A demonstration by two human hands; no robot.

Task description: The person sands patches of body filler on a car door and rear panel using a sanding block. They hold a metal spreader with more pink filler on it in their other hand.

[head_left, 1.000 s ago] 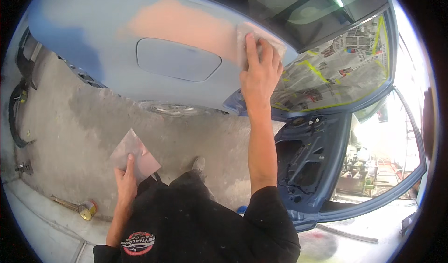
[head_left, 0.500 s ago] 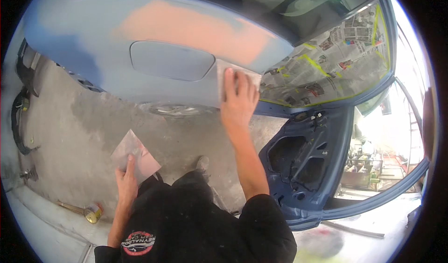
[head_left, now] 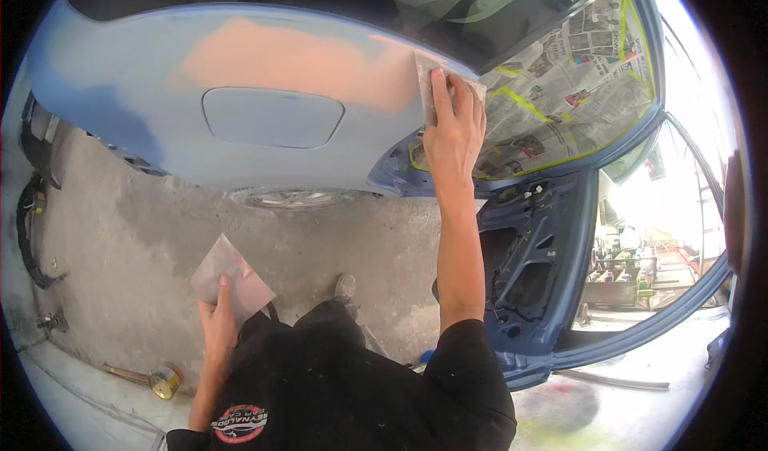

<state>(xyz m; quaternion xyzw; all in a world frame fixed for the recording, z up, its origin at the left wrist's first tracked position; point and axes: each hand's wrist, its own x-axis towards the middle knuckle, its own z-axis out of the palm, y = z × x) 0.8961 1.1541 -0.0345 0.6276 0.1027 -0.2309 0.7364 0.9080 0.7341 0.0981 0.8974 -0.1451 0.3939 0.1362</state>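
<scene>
My right hand (head_left: 453, 131) presses a grey sheet of sandpaper (head_left: 428, 79) flat against the blue car body panel (head_left: 160, 99), at the right end of a salmon-pink filler patch (head_left: 296, 59). Below the patch is the closed fuel flap (head_left: 272, 117). My left hand (head_left: 218, 323) hangs low at my side and holds a second grey square sheet (head_left: 228, 279) by its lower edge, away from the car.
Newspaper (head_left: 560, 91) held by yellow tape masks the door opening to the right. An open blue car door (head_left: 536, 267) stands at the lower right. A rear wheel (head_left: 292, 199) shows under the panel. A hammer (head_left: 156, 379) lies on the concrete floor (head_left: 120, 243). A black bumper part (head_left: 28, 227) is at the left.
My right hand with the sandpaper slid down the panel, then back up toward the right end of the pink patch. The left hand with its sheet stayed put.
</scene>
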